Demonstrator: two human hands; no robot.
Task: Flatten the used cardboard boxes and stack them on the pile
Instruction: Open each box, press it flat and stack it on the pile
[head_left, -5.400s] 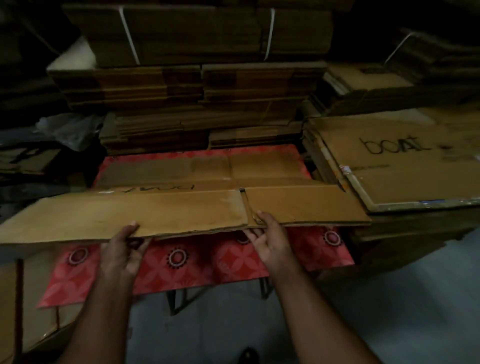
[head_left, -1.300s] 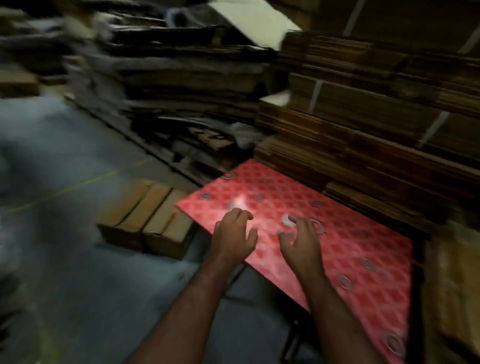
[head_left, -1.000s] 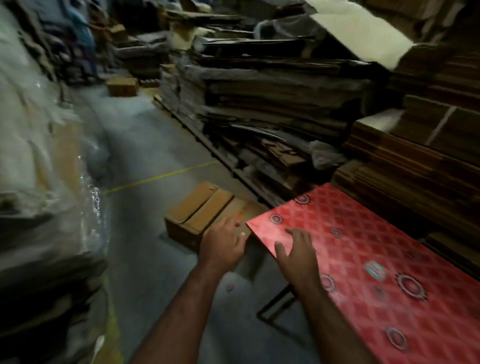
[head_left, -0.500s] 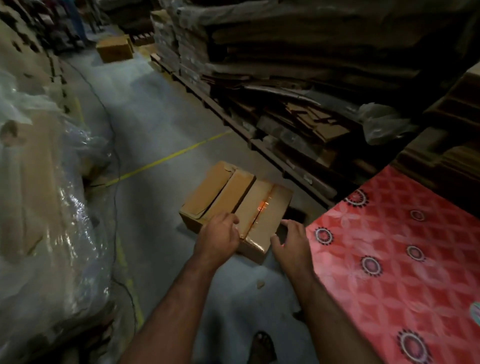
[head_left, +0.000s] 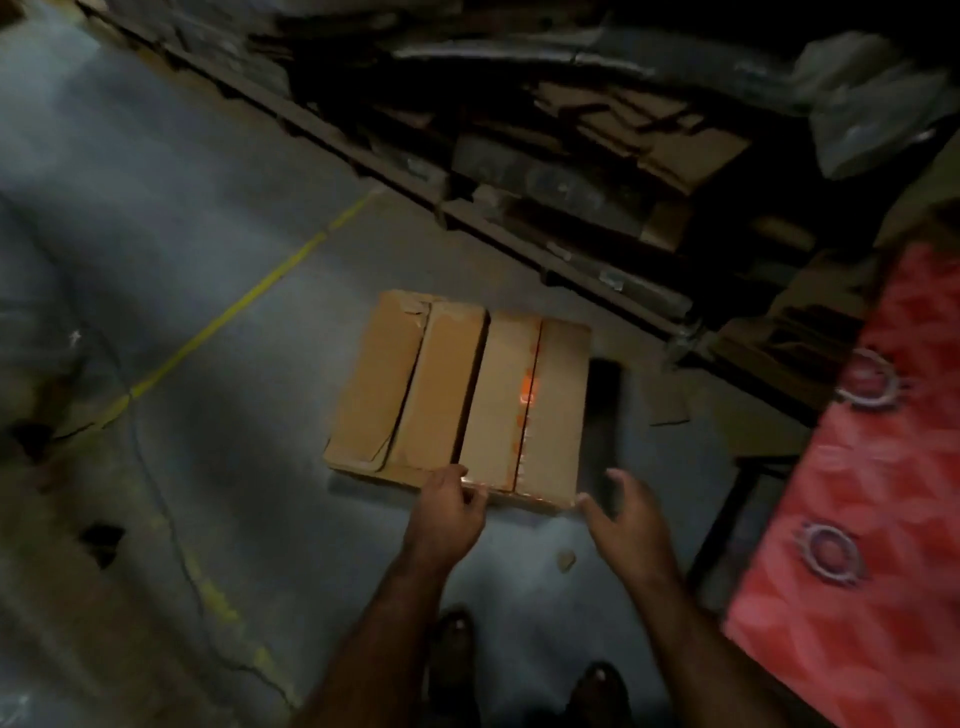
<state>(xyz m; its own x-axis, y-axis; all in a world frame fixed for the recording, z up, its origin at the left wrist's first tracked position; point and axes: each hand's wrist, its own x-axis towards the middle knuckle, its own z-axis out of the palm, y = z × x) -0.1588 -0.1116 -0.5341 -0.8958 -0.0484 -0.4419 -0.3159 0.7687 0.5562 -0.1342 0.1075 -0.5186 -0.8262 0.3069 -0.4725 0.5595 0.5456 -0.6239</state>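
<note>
A brown cardboard box (head_left: 457, 395) sits on the grey concrete floor, its top flaps folded shut and an orange patch on the seam between the right flaps. My left hand (head_left: 447, 514) rests at the box's near edge, fingers touching the front of the top. My right hand (head_left: 623, 514) hovers with fingers spread beside the box's near right corner, holding nothing. Whether the left hand grips the edge is unclear in the blur.
A table with a red patterned cloth (head_left: 862, 519) stands at the right. Dark stacks of flattened cardboard on pallets (head_left: 571, 156) run along the back. A yellow floor line (head_left: 234, 317) crosses at the left. My feet (head_left: 597, 691) show at the bottom.
The view has swung from the red table down to the floor box. Both hands have dropped towards the box's near edge, and the left hand now touches it.
</note>
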